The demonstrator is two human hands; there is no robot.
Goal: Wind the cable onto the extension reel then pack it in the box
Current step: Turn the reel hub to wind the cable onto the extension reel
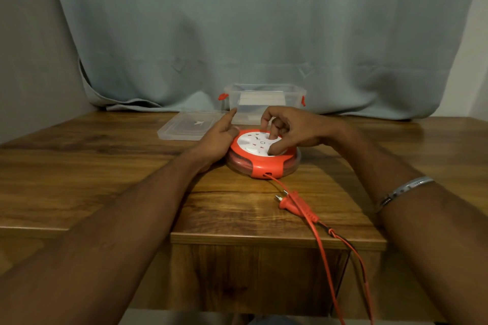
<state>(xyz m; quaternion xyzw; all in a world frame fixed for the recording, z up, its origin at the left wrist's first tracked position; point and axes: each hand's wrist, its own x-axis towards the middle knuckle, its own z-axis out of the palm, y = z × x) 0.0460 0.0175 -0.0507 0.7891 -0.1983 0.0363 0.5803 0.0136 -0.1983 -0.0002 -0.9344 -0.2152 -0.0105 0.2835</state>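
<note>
A round red and white extension reel (pixel 266 163) lies flat on the wooden table (pixel 105 166). My left hand (pixel 220 137) rests against its left rim, index finger stretched out. My right hand (pixel 287 129) sits on top, fingertips pressed into the white socket face. A red cable (pixel 317 235) leaves the reel's front slot, runs over the table's near edge and loops down out of view. The red plug (pixel 291 204) lies on the table in front of the reel. A clear plastic box (pixel 264 101) with red clips stands open behind the reel.
The box's clear lid (pixel 190 125) lies flat to the left of the box. A grey-blue curtain (pixel 250 29) hangs behind the table. A bracelet (pixel 404 190) is on my right wrist. The table's near edge steps forward in the middle.
</note>
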